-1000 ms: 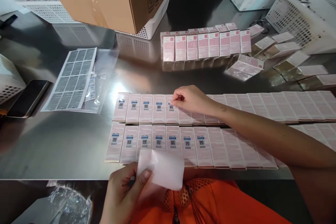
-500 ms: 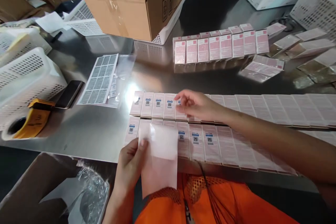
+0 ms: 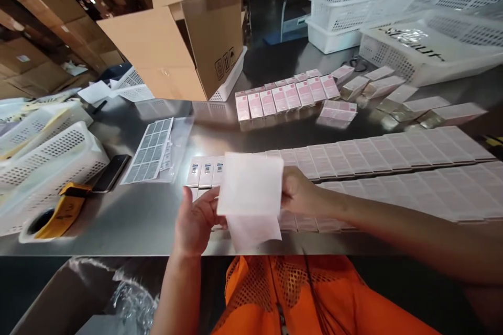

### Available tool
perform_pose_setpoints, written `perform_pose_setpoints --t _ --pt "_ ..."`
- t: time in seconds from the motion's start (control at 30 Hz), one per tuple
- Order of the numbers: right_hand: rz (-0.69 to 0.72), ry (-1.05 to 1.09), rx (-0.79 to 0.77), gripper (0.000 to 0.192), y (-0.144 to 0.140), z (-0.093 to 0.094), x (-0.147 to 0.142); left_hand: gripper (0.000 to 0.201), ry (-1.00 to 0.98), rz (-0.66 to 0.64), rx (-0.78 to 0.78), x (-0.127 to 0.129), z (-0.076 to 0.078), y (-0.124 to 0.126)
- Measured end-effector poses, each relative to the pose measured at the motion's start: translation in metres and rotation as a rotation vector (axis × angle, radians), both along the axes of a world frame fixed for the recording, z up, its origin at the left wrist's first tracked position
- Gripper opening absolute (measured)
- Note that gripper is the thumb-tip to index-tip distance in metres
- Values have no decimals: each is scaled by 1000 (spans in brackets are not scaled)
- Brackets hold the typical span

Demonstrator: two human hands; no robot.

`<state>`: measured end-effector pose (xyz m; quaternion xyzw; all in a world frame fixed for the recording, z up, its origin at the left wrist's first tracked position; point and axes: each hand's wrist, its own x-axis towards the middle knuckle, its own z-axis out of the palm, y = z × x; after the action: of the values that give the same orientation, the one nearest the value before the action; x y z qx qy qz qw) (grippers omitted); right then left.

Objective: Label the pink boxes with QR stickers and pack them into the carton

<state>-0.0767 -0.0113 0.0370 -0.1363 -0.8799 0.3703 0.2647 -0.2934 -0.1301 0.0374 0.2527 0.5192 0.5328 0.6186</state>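
Here the white sheet (image 3: 251, 188) spans both hands' grip, edges pinched.

Both forearms are bare, with no sleeves, gloves or rings showing. An orange mesh vest (image 3: 314, 298) covers the torso. A thin dark cord (image 3: 310, 293) hangs down its front.

Bright overhead light puts soft glare on the steel table (image 3: 129, 214) at near left. The white sheet (image 3: 251, 188) is motion-blurred and washed out. Wide-angle distortion bends the far baskets (image 3: 393, 31) and edges.
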Motion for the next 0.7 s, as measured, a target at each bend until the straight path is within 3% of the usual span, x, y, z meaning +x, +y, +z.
perform_pose_setpoints --t 0.1,0.17,0.37,0.43,0.53,0.6,0.7 --pt "99 26 36 26 -3 3 24 51 133 59 58 14 -2 2" --pt "100 33 -26 31 -4 4 35 44 216 85 71 24 -6 4" --pt "-274 -4 -323 31 2 1 50 29 332 60 94 44 -17 15" --pt "-297 -104 -339 25 3 0 53 30 361 27 47 47 -20 18" --pt "-255 -220 -115 8 2 0 55 40 464 -4 -50 47 -27 19" --pt "-194 -184 -11 15 4 3 56 45 470 -1 -104 46 -33 18" --pt "-216 -98 -193 13 24 12 53 46 338 5 -162 41 -43 18"
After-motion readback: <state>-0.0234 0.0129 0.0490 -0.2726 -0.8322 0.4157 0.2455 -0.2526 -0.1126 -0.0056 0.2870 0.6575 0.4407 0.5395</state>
